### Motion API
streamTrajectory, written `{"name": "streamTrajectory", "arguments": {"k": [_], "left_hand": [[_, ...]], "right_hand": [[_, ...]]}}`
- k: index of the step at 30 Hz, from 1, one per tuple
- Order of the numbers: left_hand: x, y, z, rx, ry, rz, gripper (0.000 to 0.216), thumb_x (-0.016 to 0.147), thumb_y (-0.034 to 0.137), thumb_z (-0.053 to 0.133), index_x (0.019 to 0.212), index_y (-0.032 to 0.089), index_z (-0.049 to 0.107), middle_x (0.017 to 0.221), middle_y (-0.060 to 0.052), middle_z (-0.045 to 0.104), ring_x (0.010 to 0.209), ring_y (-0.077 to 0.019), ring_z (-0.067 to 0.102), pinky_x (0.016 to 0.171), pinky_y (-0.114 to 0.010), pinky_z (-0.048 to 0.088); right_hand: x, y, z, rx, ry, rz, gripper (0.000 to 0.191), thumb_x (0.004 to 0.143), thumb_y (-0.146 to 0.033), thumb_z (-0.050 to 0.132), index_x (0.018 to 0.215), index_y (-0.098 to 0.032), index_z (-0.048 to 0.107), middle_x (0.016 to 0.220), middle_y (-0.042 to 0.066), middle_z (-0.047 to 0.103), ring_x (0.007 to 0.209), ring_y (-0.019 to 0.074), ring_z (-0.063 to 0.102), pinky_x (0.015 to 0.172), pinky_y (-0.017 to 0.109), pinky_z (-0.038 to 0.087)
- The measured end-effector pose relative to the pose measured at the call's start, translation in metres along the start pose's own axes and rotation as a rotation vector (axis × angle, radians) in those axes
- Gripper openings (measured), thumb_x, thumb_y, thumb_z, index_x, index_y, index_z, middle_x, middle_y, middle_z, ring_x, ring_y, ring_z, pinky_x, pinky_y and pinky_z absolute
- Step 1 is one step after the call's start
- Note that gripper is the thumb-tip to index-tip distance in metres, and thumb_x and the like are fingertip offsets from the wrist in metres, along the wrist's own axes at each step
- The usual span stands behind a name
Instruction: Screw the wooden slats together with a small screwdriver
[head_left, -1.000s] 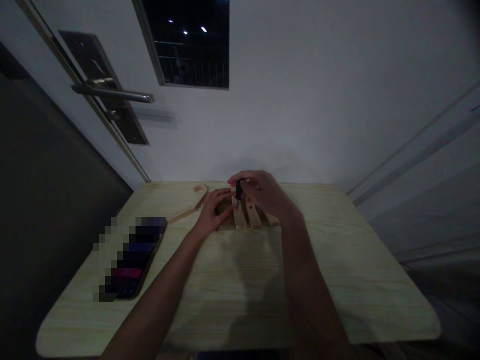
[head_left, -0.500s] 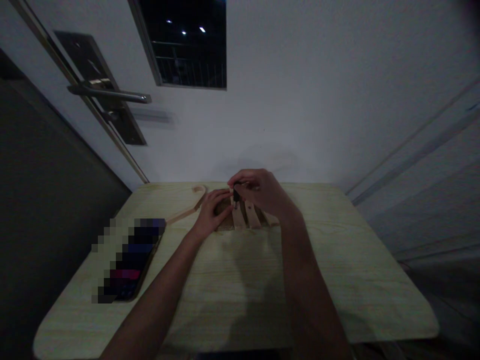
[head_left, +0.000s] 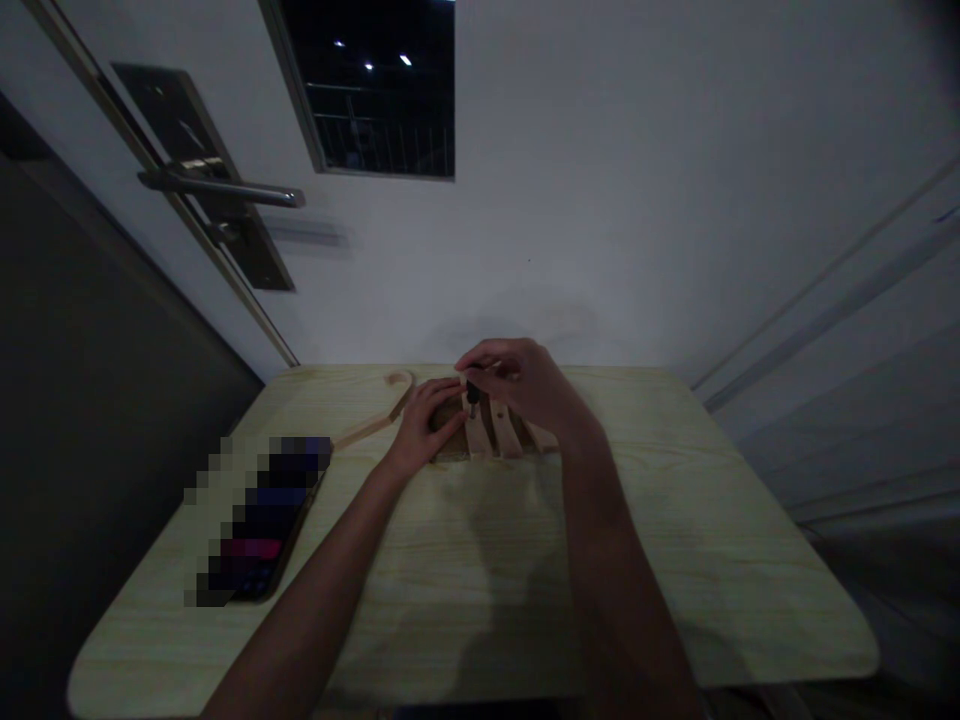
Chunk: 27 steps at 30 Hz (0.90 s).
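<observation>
A small screwdriver [head_left: 473,391] with a black handle stands nearly upright in my right hand [head_left: 517,375], pinched between thumb and fingers. Its metal tip meets a pale wooden strip [head_left: 478,436] that lies across a brown board [head_left: 448,447]. My left hand [head_left: 424,425] grips the left part of this board, thumb on the near side and fingers along the far side, fingertips close to the strip. Another pale strip [head_left: 505,432] with a dark hole lies to the right. A third strip [head_left: 541,437] is partly hidden by my right hand.
A pale wooden hook-shaped piece [head_left: 373,425] lies left of my left hand. Nearer on the left is a phone [head_left: 259,520], partly pixelated. The light wood-grain table [head_left: 450,610] stands against a white door [head_left: 600,200] with a metal handle [head_left: 225,188].
Both hands stay in nearly the same place. The screwdriver remains on the strip, with only a slight shift of its handle in my right fingers.
</observation>
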<state>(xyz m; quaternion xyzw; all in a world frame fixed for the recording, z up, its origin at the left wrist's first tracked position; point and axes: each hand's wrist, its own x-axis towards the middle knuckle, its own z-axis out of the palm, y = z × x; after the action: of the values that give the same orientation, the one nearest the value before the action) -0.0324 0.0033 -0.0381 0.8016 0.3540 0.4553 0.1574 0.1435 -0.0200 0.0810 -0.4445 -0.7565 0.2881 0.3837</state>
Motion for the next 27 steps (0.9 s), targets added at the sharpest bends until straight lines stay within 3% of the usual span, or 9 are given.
{"name": "streamTrajectory", "arguments": {"k": [15, 21, 27], "left_hand": [[0.0002, 0.0002, -0.0002, -0.009, -0.009, -0.009, 0.034, 0.085, 0.038, 0.056, 0.116, 0.026, 0.057, 0.120, -0.006, 0.059, 0.112, -0.0232, 0.051, 0.098, -0.047, 0.041], [0.0010, 0.0012, -0.0004, 0.005, -0.011, -0.014, 0.033, 0.085, 0.037, 0.056, 0.116, 0.025, 0.058, 0.119, -0.007, 0.059, 0.113, -0.0234, 0.051, 0.098, -0.047, 0.040], [0.0007, 0.0025, -0.0013, 0.016, -0.024, -0.034, 0.032, 0.085, 0.035, 0.057, 0.115, 0.025, 0.058, 0.120, -0.007, 0.059, 0.113, -0.0237, 0.051, 0.100, -0.048, 0.039]], "right_hand": [[0.0003, -0.0012, 0.0009, -0.024, 0.035, 0.015, 0.012, 0.076, -0.029, 0.062, 0.080, -0.018, 0.066, 0.071, 0.001, 0.067, 0.064, 0.0107, 0.058, 0.060, 0.023, 0.044], [0.0001, 0.0002, 0.0037, -0.043, 0.077, 0.073, 0.021, 0.075, -0.038, 0.064, 0.082, -0.018, 0.063, 0.066, 0.000, 0.063, 0.057, 0.0101, 0.055, 0.055, 0.023, 0.041], [-0.0003, -0.0014, 0.0038, -0.092, 0.110, 0.011, 0.015, 0.076, -0.033, 0.063, 0.078, -0.018, 0.061, 0.078, 0.001, 0.065, 0.062, 0.0099, 0.055, 0.061, 0.025, 0.043]]}}
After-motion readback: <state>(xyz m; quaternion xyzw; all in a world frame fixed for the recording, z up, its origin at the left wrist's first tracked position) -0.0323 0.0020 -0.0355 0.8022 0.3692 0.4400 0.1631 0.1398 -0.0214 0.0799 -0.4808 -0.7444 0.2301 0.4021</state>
